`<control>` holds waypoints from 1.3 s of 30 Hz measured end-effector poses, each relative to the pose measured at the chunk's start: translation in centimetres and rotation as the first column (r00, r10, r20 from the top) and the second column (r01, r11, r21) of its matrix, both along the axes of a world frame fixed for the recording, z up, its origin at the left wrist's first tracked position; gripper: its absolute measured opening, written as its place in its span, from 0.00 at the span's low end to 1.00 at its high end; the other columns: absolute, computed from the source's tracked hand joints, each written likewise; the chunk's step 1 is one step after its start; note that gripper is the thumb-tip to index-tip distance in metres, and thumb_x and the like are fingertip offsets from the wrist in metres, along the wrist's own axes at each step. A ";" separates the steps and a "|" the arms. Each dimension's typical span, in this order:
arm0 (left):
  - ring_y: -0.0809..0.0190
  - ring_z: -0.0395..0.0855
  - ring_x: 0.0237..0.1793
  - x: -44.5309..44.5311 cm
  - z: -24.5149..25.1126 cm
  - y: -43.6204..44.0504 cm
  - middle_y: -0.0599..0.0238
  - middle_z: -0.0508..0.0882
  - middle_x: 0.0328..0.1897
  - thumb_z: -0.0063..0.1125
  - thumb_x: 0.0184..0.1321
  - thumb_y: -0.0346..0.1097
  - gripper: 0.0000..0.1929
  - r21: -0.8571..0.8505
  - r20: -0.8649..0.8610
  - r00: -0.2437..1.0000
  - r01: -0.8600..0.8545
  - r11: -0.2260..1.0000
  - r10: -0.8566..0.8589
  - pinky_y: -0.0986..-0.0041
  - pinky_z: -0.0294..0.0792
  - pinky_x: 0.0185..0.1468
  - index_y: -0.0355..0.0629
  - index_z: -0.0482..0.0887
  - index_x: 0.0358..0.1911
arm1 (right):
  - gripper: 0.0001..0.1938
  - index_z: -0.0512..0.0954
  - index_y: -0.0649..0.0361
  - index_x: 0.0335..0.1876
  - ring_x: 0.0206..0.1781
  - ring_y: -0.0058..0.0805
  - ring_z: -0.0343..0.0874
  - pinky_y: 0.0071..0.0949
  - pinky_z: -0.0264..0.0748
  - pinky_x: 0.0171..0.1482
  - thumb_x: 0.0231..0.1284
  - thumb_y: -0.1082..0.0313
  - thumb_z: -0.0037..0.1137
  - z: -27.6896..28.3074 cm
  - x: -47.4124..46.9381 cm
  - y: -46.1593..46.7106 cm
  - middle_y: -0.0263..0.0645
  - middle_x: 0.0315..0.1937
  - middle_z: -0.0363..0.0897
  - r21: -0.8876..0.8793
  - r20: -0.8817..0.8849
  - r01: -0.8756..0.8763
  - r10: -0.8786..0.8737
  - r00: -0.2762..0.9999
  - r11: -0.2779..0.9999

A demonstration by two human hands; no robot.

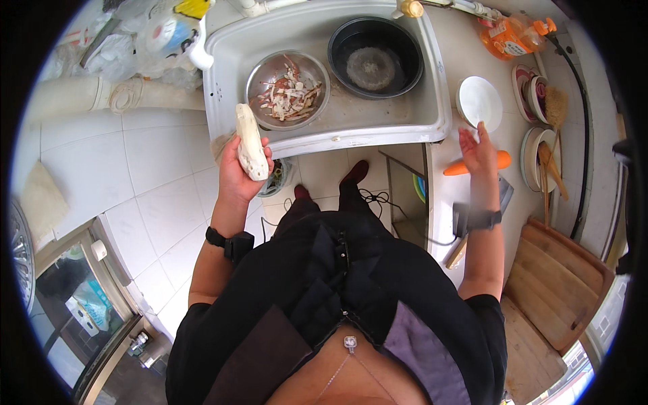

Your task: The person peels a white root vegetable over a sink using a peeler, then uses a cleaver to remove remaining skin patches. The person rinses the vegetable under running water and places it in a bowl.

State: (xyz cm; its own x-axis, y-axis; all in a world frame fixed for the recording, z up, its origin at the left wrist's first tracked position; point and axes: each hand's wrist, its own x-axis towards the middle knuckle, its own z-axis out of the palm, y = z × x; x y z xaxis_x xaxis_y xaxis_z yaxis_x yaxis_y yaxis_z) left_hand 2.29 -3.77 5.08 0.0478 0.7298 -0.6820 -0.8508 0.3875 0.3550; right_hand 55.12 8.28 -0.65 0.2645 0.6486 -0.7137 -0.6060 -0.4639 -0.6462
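My left hand holds a peeled, pale root vegetable upright at the near left corner of the sink. My right hand is over the counter on the right, its fingertips at the near rim of a white bowl; whether they touch it I cannot tell. An orange carrot lies on the counter, partly hidden beneath that hand. In the sink stand a metal bowl with peelings and a black basin with clear liquid. A knife blade shows beside my right wrist.
An orange bottle of detergent stands at the back right. Stacked bowls, a brush and wooden cutting boards line the right side. A bin stands below the sink, and cables lie on the tiled floor.
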 end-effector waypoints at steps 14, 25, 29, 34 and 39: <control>0.54 0.83 0.40 -2.9 -5.1 -4.5 0.54 0.84 0.50 0.48 0.71 0.51 0.22 0.033 -0.072 0.976 -0.205 0.978 0.207 0.61 0.78 0.42 0.44 0.73 0.60 | 0.36 0.64 0.68 0.69 0.57 0.36 0.71 0.38 0.72 0.58 0.61 0.55 0.65 -9.1 -29.5 6.7 0.45 0.59 0.70 -0.108 -0.015 -0.776 0.779 0.626 0.622; 0.54 0.82 0.42 -5.0 -7.9 -11.3 0.50 0.82 0.51 0.51 0.70 0.50 0.24 -0.016 -0.242 0.886 -0.410 0.912 0.394 0.61 0.78 0.46 0.41 0.72 0.61 | 0.16 0.79 0.61 0.48 0.44 0.33 0.74 0.36 0.75 0.46 0.61 0.60 0.67 -28.7 -32.4 12.6 0.39 0.42 0.76 -0.313 -0.094 -0.758 0.775 0.624 0.572; 0.54 0.82 0.41 -5.1 -8.6 -12.7 0.50 0.83 0.51 0.53 0.69 0.49 0.25 -0.045 -0.258 0.868 -0.448 0.893 0.423 0.61 0.79 0.46 0.40 0.71 0.62 | 0.24 0.64 0.60 0.61 0.26 0.28 0.72 0.33 0.75 0.29 0.64 0.68 0.62 -29.0 -33.3 13.6 0.40 0.32 0.74 -0.313 0.035 -0.815 0.863 0.504 0.489; 0.56 0.83 0.41 -5.0 -8.5 -12.9 0.51 0.83 0.50 0.52 0.69 0.49 0.27 -0.061 -0.311 0.868 -0.425 0.903 0.388 0.62 0.79 0.46 0.38 0.69 0.64 | 0.16 0.67 0.60 0.55 0.24 0.25 0.70 0.34 0.77 0.28 0.63 0.78 0.53 -26.5 -32.9 13.7 0.38 0.29 0.71 -0.211 0.051 -0.823 0.847 0.529 0.527; 0.58 0.82 0.42 -5.4 -8.4 -12.9 0.54 0.82 0.48 0.48 0.69 0.48 0.28 0.037 -0.259 0.913 -0.318 0.947 0.316 0.66 0.79 0.47 0.35 0.68 0.65 | 0.12 0.67 0.59 0.53 0.26 0.23 0.69 0.34 0.80 0.35 0.66 0.79 0.46 -21.3 -29.6 12.3 0.36 0.31 0.71 -0.035 -0.129 -0.768 0.759 0.638 0.639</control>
State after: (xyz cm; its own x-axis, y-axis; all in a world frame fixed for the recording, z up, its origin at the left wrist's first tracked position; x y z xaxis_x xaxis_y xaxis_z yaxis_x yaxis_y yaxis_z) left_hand -3.08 -16.70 -3.30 -0.3633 0.6733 -0.6440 -0.8086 0.1156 0.5769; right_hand 25.57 20.55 -21.95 -0.3694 0.5286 -0.7643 -0.0664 -0.8353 -0.5457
